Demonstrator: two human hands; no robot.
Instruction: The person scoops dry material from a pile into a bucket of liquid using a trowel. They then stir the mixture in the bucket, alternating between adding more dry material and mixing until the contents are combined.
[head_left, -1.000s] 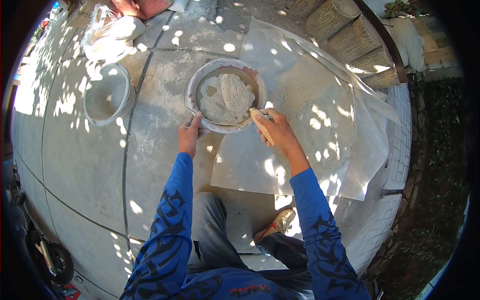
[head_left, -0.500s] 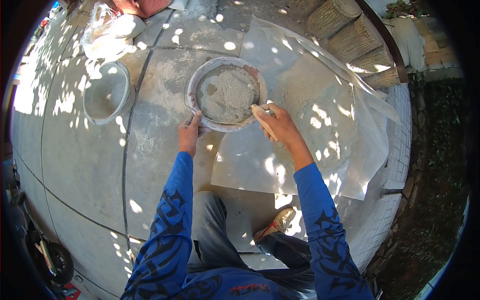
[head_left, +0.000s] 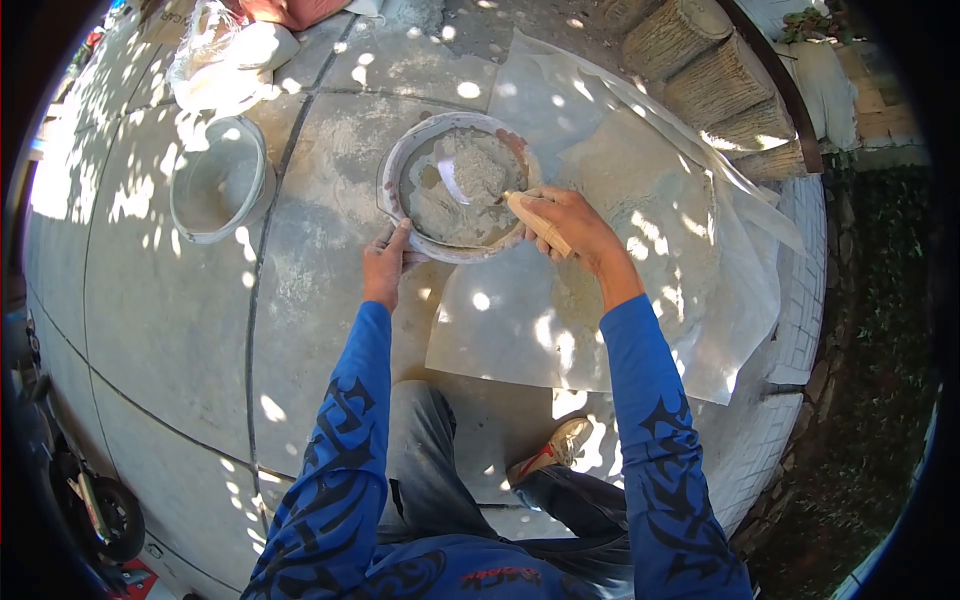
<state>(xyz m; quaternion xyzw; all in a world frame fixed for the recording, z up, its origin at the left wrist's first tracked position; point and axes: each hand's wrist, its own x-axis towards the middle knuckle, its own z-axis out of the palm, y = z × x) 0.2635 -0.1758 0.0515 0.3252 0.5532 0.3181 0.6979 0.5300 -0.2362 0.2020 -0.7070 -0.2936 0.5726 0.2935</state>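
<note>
A round bucket (head_left: 393, 160) with a pale, mortar-smeared rim stands in front of me, holding wet grey mortar (head_left: 480, 165). At its near left rim, my left hand (head_left: 386, 262) grips the edge, thumb on top. My right hand (head_left: 580, 230) is wrapped round the wooden handle of a trowel (head_left: 540, 224) at the near right rim. The trowel's metal neck reaches over the mortar. A bright curved strip in the mix may be its blade edge; the rest of the blade is hidden in the mortar.
A second, translucent bucket (head_left: 262, 190) stands to the left on the concrete floor (head_left: 330, 200). Under and right of the mortar bucket lies a plastic sheet (head_left: 500, 320) with grey residue. Log-shaped posts (head_left: 680, 40) are at upper right, sacks (head_left: 262, 48) at upper left.
My right hand and the trowel have shifted slightly right and the handle has turned. A bright curved strip now shows in the mortar, whose surface is disturbed. My left hand stays on the rim.
</note>
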